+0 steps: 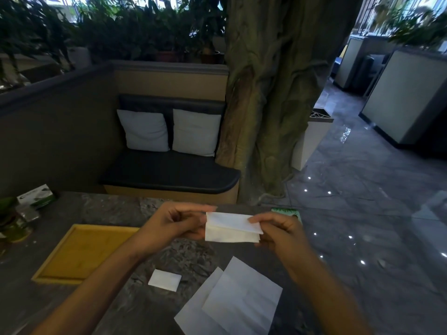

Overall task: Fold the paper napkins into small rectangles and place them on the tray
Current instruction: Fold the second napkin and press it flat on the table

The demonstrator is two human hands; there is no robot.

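Observation:
A white paper napkin (pixel 231 228), partly folded into a rectangle, hangs in the air above the table. My left hand (pixel 174 222) pinches its left edge and my right hand (pixel 278 229) pinches its right end. Below, on the dark marble table (pixel 108 209), lies a small folded napkin rectangle (pixel 165 279). To its right lie two flat unfolded napkins (pixel 232 301), overlapping. A yellow wooden tray (pixel 82 252) sits at the left with nothing in it.
A green napkin packet (pixel 287 211) peeks out behind my right hand at the table's right edge. A green and white box (pixel 37 195) and a small potted plant (pixel 11 221) stand at the far left. Beyond the table is a bench with two pillows.

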